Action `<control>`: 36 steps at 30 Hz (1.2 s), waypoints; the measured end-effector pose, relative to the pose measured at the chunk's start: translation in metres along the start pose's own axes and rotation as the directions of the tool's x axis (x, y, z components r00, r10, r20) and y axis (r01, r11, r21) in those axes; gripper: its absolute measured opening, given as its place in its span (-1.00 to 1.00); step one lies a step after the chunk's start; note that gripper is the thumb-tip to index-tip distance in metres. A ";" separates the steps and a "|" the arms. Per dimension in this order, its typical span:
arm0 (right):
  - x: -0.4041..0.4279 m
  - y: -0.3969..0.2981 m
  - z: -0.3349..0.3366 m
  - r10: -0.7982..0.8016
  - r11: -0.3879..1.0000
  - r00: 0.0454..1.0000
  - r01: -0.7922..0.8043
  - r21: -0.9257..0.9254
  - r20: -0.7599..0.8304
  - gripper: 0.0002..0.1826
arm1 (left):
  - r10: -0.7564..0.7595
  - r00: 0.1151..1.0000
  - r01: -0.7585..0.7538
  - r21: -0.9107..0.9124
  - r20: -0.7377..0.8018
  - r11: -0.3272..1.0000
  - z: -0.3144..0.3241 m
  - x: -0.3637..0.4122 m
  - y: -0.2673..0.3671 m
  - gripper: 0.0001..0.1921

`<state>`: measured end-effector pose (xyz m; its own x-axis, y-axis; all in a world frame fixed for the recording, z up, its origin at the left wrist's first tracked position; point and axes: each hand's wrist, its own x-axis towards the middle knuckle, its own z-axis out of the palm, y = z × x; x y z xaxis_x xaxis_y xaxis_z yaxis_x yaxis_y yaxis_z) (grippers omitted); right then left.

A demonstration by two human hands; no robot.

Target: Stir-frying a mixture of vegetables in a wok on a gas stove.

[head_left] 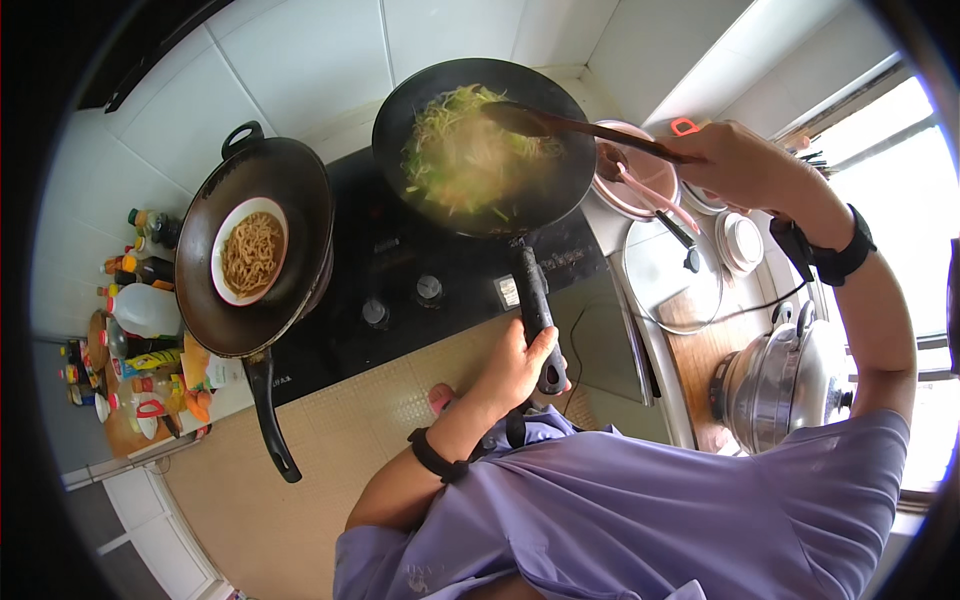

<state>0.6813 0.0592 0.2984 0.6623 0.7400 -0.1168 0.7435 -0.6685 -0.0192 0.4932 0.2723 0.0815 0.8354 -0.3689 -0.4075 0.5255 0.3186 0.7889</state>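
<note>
My left hand is closed around the black handle of a dark wok on the right side of the black cooktop. Green and pale shredded vegetables lie in the wok, blurred by steam. My right hand grips a dark wooden spatula, its broad head over the wok's upper part, near the vegetables; whether they touch is unclear. On the left, a second wok holds a white bowl of cooked meat strips in brown sauce.
Sauce bottles and packets crowd the left counter. Right of the cooktop are a pink-rimmed bowl with a pink-handled utensil, a glass lid, stacked white containers and a steel steamer pot. A cord crosses the right counter.
</note>
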 end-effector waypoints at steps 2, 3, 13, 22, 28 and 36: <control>-0.002 0.002 -0.015 0.377 0.796 0.824 -0.522 0.308 0.423 -0.79 | 0.021 1.000 -0.021 0.024 0.012 0.999 0.000 -0.001 0.001 -0.78; -0.002 0.003 -0.015 0.434 0.783 0.780 -0.574 0.239 0.450 -0.79 | 0.013 1.000 -0.013 0.006 0.015 1.000 0.000 -0.001 0.001 -0.78; 0.020 -0.005 0.066 0.293 0.027 0.790 -0.570 0.821 0.539 -0.87 | 0.005 1.000 -0.005 -0.019 0.008 1.000 0.001 -0.002 0.001 -0.78; 0.016 0.009 0.014 0.423 0.672 0.816 -0.574 0.467 0.395 -0.82 | 0.016 1.000 -0.016 0.001 0.009 1.000 0.001 -0.001 0.002 -0.78; 0.045 0.018 0.086 0.321 0.435 0.873 -0.481 0.762 0.367 -0.82 | -0.027 1.000 0.027 -0.011 -0.007 1.000 0.004 -0.003 0.005 -0.80; 0.004 -0.013 0.057 0.290 0.648 0.914 -0.405 0.645 0.283 -0.74 | 0.011 1.000 -0.011 -0.028 -0.003 1.000 0.005 -0.002 0.001 -0.80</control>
<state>0.6690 0.0665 0.2418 0.7950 0.4620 -0.3930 0.1544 -0.7807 -0.6055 0.4910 0.2695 0.0856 0.8417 -0.3625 -0.4001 0.5204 0.3473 0.7801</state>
